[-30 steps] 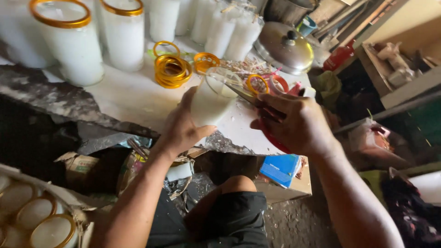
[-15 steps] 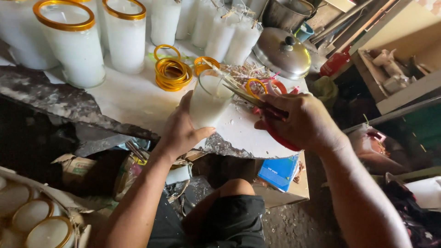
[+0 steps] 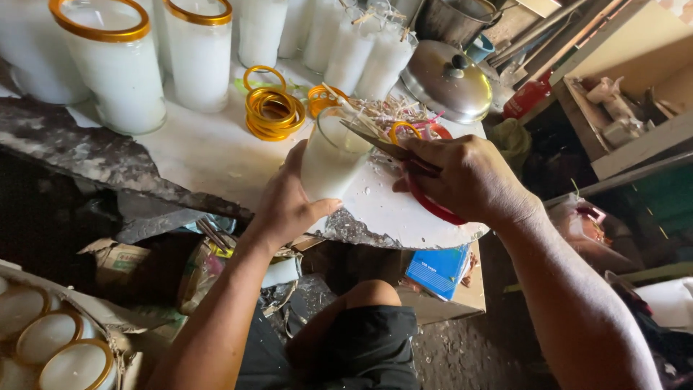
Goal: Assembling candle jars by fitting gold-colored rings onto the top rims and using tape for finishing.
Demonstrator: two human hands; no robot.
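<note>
My left hand [image 3: 289,206] grips a glass candle jar [image 3: 330,159] filled with white wax, tilted over the edge of a white wax-crusted table [image 3: 209,155]. My right hand [image 3: 465,177] holds red-handled scissors [image 3: 426,189], whose blades reach across the jar's open rim. A thin stick sits at the jar's mouth near the blade tips.
Tall wax-filled jars with gold rims [image 3: 115,65] stand at the back left. Loose gold rings [image 3: 271,108] lie beside a heap of sticks and trimmings [image 3: 390,112]. A metal pot lid [image 3: 447,79] rests at the back right. A box of finished candles [image 3: 50,339] sits lower left.
The jar and both hands have stayed together over the table edge, shifting only slightly. The scissors remain at the jar's rim.
</note>
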